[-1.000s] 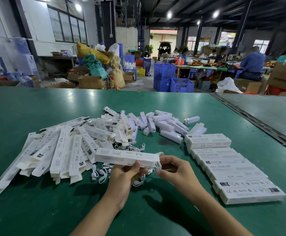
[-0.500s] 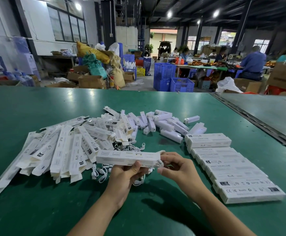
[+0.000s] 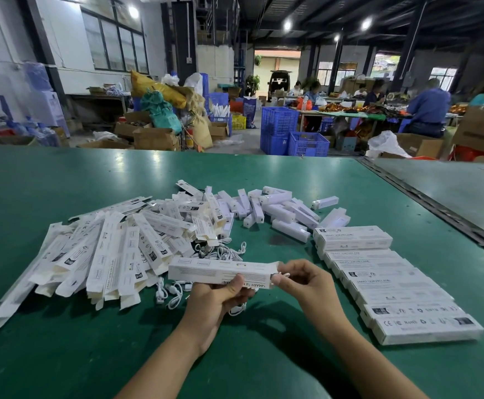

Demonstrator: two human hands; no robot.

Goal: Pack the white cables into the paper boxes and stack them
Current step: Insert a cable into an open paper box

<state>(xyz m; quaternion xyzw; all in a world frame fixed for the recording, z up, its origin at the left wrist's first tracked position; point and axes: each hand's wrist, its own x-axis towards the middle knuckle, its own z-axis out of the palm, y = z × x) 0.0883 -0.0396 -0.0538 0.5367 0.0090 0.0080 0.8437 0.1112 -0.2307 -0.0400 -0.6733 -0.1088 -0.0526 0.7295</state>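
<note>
White cable (image 3: 281, 274) shows only as a short bit at the open right end of a paper box (image 3: 223, 273), pinched between the thumb and forefinger of the right hand (image 3: 304, 280); how much of it is already inside cannot be told. The left hand (image 3: 215, 300) holds the box level above the table (image 3: 62, 355), thumb on the near face and fingers curled underneath, gripping near its right half. The step looks like feeding the cable in before the flap is closed. From here, the cable could bunch at the mouth and spring back out if it is pushed faster than it slides. A hard squeeze by the left hand could also crush the thin carton and narrow the opening. Just beyond the grip lie loose cables (image 3: 226, 251), tangled enough that one could snag and be dragged along. Further left of the grip spreads a heap of flat cartons (image 3: 108, 254), and beyond it a scatter of small white blocks (image 3: 281, 214). Right of the grip, packed boxes (image 3: 393, 286) lie in an overlapping row, which a careless elbow could knock askew.
</note>
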